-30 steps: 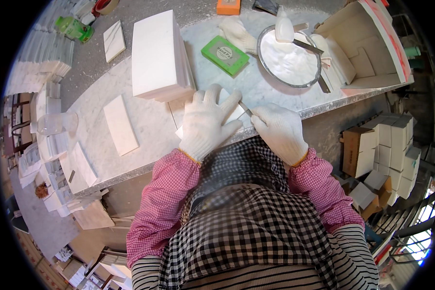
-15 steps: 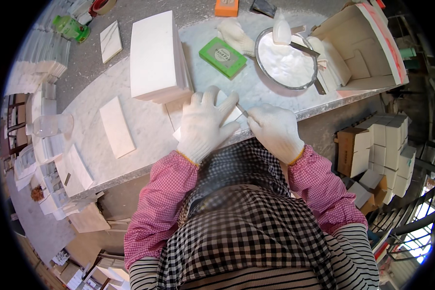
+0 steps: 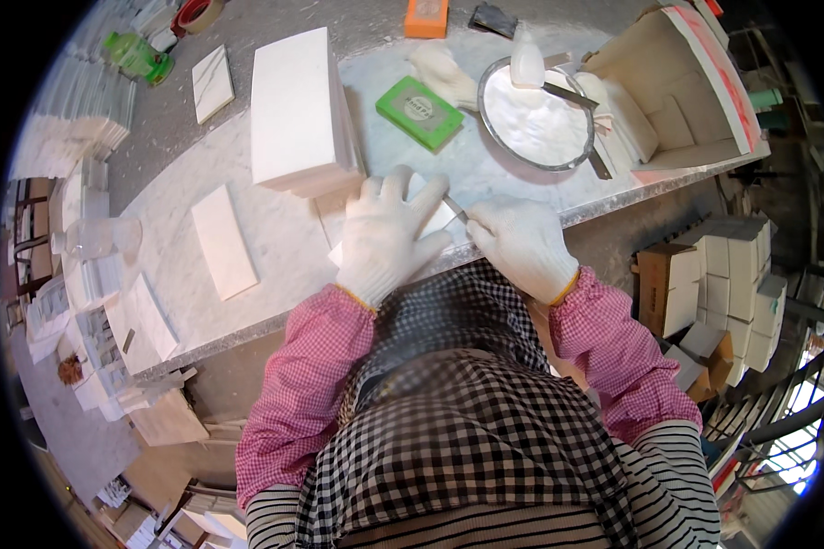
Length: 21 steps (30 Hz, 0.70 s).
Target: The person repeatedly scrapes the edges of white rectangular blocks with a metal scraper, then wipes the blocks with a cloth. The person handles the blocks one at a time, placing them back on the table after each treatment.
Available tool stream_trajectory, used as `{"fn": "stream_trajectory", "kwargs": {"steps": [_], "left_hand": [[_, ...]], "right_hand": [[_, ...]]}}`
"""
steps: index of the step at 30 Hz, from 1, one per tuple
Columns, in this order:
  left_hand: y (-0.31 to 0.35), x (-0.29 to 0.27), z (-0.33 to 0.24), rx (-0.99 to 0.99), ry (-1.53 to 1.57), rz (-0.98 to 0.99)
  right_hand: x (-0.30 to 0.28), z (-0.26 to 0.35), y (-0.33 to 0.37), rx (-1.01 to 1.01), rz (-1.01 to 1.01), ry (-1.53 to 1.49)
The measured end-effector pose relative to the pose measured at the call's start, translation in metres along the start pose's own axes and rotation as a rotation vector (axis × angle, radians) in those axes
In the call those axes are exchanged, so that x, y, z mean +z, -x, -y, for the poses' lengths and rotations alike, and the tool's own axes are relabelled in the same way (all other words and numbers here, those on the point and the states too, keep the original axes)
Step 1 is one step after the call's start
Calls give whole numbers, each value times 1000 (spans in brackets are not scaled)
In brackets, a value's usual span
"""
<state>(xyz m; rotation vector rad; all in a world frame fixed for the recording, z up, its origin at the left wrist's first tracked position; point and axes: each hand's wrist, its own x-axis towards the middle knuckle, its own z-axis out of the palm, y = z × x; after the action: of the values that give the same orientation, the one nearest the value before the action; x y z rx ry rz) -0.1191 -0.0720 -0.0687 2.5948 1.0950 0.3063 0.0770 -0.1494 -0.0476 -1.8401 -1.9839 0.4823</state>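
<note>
My left hand (image 3: 384, 236), in a white knit glove, lies with its fingers spread over a white tile (image 3: 440, 219) near the front edge of the stone tabletop. Much of that tile is hidden under the glove. Also gloved, my right hand (image 3: 520, 245) pinches a thin metal blade (image 3: 456, 209), its handle covered by the fingers. The blade's tip reaches the tile beside my left fingers. Just beyond my left hand stands a tall stack of white tiles (image 3: 293, 110). A green hand-pad box (image 3: 419, 112) lies farther off, between the stack and a bowl of white powder (image 3: 538, 119).
A squeeze bottle (image 3: 527, 62) and a dark scraper (image 3: 569, 94) rest at the bowl. An open carton (image 3: 687, 101) is at the right end, with a spare glove (image 3: 444, 75) and an orange box (image 3: 426, 18) at the back. Single tiles (image 3: 224, 242) lie left.
The view has shifted very slightly. Both hands keep nearly the same pose, with the blade still against the tile.
</note>
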Motion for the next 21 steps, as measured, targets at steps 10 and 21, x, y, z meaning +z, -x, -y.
{"fn": "stream_trajectory", "kwargs": {"steps": [10, 21], "left_hand": [[2, 1, 1, 10, 11, -27], [1, 2, 1, -4, 19, -1]], "right_hand": [[8, -4, -2, -9, 26, 53], [15, 1, -1, -58, -21, 124]]}}
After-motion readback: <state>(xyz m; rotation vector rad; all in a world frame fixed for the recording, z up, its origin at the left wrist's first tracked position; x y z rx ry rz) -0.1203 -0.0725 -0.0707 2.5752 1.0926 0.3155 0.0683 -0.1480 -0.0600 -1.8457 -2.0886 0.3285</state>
